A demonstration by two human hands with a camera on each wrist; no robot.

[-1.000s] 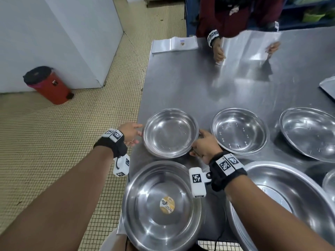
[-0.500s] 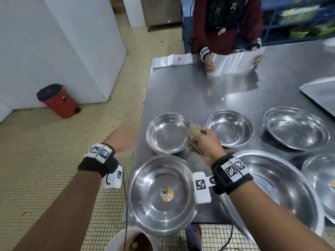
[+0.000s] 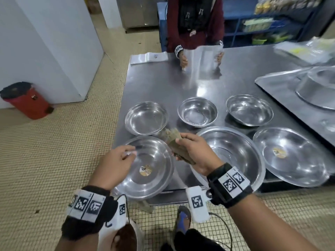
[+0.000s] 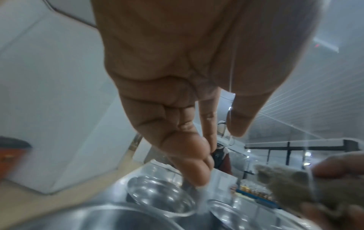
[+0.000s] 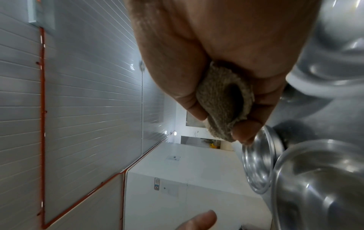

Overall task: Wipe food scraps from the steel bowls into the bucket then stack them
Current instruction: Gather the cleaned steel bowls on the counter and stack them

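The right hand (image 3: 197,153) clutches a soft cloth (image 3: 174,140); the left hand (image 3: 116,160), fingers loosely extended, reaches the near bowl (image 3: 152,171) at the counter (image 3: 163,84) edge. Thin, light, slippery steel: likely best held at the rim.

Six steel bowls stand upright on the tabletop (image 3: 159,84) in two rows. The near-left bowl (image 3: 145,167) overhangs the front edge and has a round sticker at its bottom. A large bowl (image 3: 233,151) sits beside it, then a stickered bowl (image 3: 290,156). Behind stand three smaller bowls (image 3: 146,118), apart from one another. On the floor below stands a bucket (image 3: 125,238) with brown contents.
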